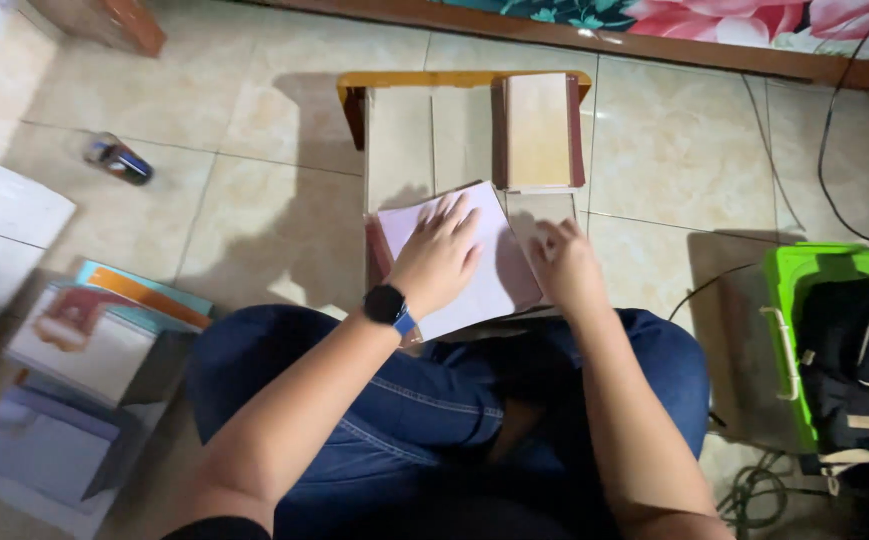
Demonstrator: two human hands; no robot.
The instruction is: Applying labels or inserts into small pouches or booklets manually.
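My left hand [439, 255], with a dark watch on its wrist, lies flat with fingers spread on a sheet of pale pink paper [494, 285] on a small low wooden table [399, 130]. To its right, my right hand [564, 265] rests with curled fingers at the paper's right edge. A closed book with a tan cover [539, 130] lies on the table beyond the paper. My legs in blue jeans are crossed just under the table's near edge.
A pile of books and folders [84, 370] lies on the tiled floor at left. A small dark can [119, 160] lies farther off. At right, a green basket [794, 270] holds a black bag. Cables run across the floor.
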